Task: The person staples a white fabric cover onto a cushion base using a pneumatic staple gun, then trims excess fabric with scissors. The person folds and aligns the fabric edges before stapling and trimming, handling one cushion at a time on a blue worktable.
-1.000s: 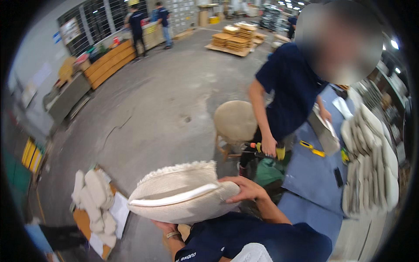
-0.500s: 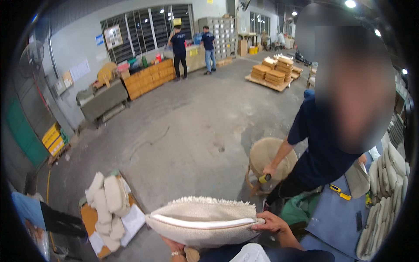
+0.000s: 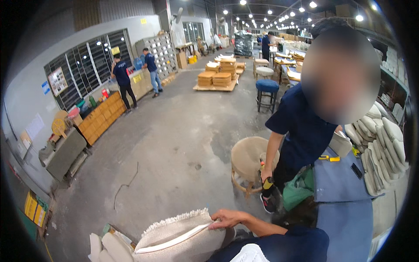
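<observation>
Head view. Lower centre of the frame: fringed beige cushion [image 3: 192, 241] with a white strip, its right end pinched by the fingers of the right hand [image 3: 228, 218]; left hand outside the frame, finger state indeterminable. Lower right: blue-topped table [image 3: 344, 225].

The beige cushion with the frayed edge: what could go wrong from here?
The cushion might slip: only the right hand shows gripping it, near one end. Its frayed edge could shed threads or snag. The tool held by the co-worker seems close to the stool, and might scuff it.
</observation>
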The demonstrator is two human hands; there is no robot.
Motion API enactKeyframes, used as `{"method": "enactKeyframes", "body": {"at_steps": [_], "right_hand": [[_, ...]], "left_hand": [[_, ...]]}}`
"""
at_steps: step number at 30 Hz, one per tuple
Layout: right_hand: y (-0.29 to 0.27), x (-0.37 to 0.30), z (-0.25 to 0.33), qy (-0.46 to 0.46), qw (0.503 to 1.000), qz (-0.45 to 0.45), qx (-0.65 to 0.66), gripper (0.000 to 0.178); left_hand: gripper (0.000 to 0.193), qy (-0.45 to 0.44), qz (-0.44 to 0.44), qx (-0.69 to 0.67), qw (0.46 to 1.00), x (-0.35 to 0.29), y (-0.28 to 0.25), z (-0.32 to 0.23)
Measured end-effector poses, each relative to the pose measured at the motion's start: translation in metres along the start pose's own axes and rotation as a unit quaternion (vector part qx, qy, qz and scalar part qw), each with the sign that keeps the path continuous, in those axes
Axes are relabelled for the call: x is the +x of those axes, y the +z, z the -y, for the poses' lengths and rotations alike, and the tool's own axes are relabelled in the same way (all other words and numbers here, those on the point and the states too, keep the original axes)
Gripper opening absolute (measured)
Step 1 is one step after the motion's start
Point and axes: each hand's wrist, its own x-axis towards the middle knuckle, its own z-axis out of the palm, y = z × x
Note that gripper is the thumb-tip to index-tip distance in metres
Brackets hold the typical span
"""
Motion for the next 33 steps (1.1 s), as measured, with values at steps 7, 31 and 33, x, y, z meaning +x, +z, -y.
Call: {"method": "enactKeyframes", "body": {"at_steps": [7,31,33], "right_hand": [[0.045,0.059,0.016,-0.199,0.978,0.018,0.068,0.045],[0.026,0.358,-0.051,0.279,0.957,0.075,0.037,0.056],[0.050,0.400,-0.051,0.320,0.940,0.112,0.018,0.061]], "left_hand": [[0.086,-0.013,0.014,0.037,0.999,0.041,-0.010,0.001],[0.078,-0.138,-0.135,0.150,0.970,0.156,0.046,-0.017],[0.075,-0.135,-0.100,0.100,0.981,0.155,0.031,0.037]]}}
